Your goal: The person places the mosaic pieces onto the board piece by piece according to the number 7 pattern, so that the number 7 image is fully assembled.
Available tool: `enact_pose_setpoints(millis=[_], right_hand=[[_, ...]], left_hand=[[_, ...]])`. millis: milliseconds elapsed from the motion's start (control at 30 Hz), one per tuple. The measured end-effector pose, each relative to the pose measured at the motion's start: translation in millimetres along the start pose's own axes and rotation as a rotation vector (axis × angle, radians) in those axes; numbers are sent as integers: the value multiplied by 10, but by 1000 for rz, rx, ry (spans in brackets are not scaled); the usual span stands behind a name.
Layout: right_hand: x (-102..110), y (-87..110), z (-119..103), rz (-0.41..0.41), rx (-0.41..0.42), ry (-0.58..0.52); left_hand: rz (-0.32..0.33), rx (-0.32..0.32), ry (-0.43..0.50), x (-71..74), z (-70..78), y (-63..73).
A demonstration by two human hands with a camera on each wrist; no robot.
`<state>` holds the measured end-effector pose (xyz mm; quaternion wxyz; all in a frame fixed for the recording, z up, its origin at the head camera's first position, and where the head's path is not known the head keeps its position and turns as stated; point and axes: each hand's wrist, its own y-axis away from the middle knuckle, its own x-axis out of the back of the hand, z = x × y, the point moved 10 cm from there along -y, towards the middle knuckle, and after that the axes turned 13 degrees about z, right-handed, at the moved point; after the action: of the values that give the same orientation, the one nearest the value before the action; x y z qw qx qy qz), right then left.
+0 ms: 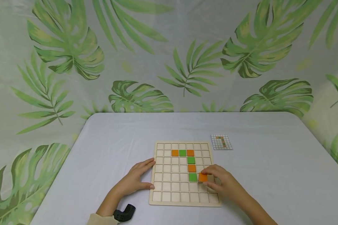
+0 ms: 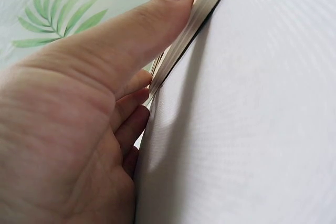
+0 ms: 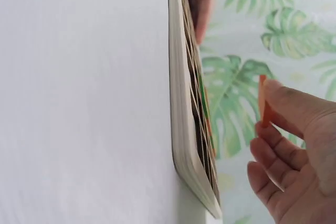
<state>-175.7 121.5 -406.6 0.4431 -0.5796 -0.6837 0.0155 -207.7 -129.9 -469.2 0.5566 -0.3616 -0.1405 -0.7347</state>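
Observation:
A square wooden grid board (image 1: 167,197) lies flat on the white table. Set in its cells are orange and green square tiles: a short row near the top and a column running down from the row's right end, whose lowest is a green tile (image 1: 192,177). My right hand (image 1: 223,182) pinches an orange tile (image 1: 203,177) between thumb and fingers, just right of that green tile; the right wrist view shows this tile (image 3: 263,100) held above the board. My left hand (image 1: 133,179) rests along the board's left edge, thumb and fingertips touching it, fingers fairly straight.
A small printed card (image 1: 221,142) with a gridded orange and green pattern lies beyond the board's upper right corner. The white table (image 1: 124,134) extends around the board. A leaf-patterned cloth (image 1: 146,56) hangs behind it. A black device (image 1: 125,213) sits at my left wrist.

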Motion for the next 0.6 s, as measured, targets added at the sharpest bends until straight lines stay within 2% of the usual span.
enact_pose_setpoints(millis=[133, 267, 600], right_hand=[[-183, 47, -18, -55, -17, -30], [-330, 112, 45, -107, -56, 1], [-444, 145, 64, -127, -28, 39]], left_hand=[[1, 6, 1, -1, -5, 0], [4, 5, -1, 1, 0, -4], [-2, -2, -3, 2, 11, 0]])
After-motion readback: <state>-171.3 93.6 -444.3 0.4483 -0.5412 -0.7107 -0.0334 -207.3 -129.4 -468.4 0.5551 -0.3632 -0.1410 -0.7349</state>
